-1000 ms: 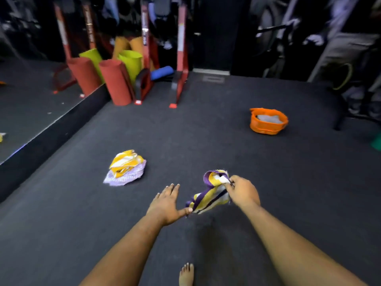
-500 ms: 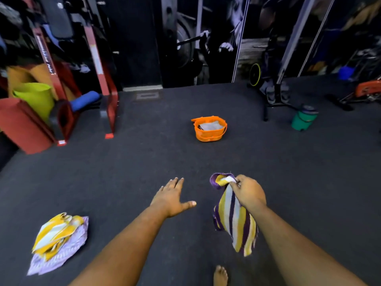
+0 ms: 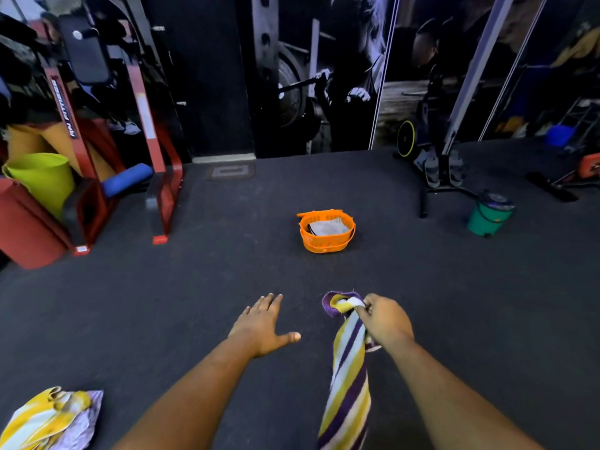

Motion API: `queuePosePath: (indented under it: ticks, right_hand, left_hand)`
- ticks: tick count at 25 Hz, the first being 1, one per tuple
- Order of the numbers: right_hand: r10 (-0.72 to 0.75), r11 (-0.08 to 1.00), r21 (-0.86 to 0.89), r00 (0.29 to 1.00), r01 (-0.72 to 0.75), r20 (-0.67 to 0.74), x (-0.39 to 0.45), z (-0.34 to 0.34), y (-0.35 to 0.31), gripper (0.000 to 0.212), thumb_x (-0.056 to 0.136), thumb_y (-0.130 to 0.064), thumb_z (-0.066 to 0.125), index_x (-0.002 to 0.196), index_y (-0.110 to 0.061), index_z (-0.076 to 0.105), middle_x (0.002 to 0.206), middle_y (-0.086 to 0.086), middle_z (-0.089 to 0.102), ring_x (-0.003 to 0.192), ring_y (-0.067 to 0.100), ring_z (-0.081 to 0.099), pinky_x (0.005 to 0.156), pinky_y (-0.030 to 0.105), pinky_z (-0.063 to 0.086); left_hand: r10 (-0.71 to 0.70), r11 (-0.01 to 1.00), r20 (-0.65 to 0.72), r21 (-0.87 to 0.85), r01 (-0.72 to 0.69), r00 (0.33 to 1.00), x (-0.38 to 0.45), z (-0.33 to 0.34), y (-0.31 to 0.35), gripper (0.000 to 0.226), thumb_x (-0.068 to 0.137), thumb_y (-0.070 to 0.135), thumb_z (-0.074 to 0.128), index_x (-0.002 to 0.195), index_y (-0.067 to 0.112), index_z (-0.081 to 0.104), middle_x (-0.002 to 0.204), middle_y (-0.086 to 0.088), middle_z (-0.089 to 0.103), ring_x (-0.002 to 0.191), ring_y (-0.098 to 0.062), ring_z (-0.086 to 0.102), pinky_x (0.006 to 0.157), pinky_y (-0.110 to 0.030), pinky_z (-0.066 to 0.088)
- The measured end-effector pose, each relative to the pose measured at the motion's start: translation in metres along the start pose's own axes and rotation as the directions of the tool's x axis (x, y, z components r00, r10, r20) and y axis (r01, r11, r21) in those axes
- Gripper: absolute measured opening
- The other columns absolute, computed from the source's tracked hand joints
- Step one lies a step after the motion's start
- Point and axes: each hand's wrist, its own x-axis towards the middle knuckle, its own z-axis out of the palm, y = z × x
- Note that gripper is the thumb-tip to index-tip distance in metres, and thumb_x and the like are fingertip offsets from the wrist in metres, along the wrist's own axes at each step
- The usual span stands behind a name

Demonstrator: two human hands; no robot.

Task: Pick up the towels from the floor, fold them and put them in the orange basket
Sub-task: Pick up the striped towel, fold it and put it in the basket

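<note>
Above the dark floor [image 3: 162, 303], right hand [image 3: 384, 321] out front, fingers clamped on top end of striped towel [image 3: 349, 378] hanging down. Left hand [image 3: 259, 323] palm down, fingers straight, thumb out, holding nothing. Second towel [image 3: 48, 420] crumpled bottom-left; orange basket [image 3: 326, 243] well ahead.

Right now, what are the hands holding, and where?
The right hand pinches the striped towel near its top end. The left hand holds nothing.

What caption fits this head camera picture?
Right hand holds a striped towel; left hand open; orange basket waits ahead.
</note>
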Motion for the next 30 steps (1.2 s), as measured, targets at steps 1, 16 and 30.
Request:
queuePosePath:
  ticks: [1,16,30]
  right_hand:
    - [-0.010,1.000,-0.017,1.000,0.010,0.005,0.015,-0.001,0.003,0.026,0.093,-0.042,0.057,0.075,-0.025,0.053,0.074,-0.005,0.062,0.072,0.017,0.061,0.059,0.033,0.044]
    - [-0.041,0.985,-0.166,0.999,0.039,-0.010,0.283,-0.024,-0.004,0.023,0.096,-0.045,0.055,0.082,-0.026,0.056,0.083,-0.005,0.066,0.084,0.018,0.062,0.070,0.034,0.052]
    - [-0.148,0.985,-0.096,0.987,0.141,-0.062,0.529,-0.067,0.036,0.019,0.094,-0.042,0.054,0.089,-0.025,0.060,0.093,-0.001,0.068,0.102,0.024,0.058,0.076,0.035,0.047]
  left_hand:
    - [-0.002,1.000,0.003,0.003,0.002,1.000,0.016,-0.003,0.003,0.110,0.085,0.080,0.049,0.163,0.024,-0.004,0.171,-0.001,-0.001,0.157,-0.018,0.001,0.127,-0.041,0.009]
    - [0.059,0.997,0.089,0.041,-0.063,0.994,0.302,-0.074,-0.004,0.110,0.086,0.080,0.049,0.162,0.024,-0.007,0.171,-0.003,-0.004,0.158,-0.020,-0.001,0.127,-0.042,0.007]
    - [0.023,0.997,-0.029,0.072,-0.021,0.999,0.512,-0.151,0.073,0.111,0.084,0.082,0.048,0.163,0.025,-0.005,0.171,-0.001,-0.004,0.157,-0.018,-0.003,0.128,-0.043,0.007]
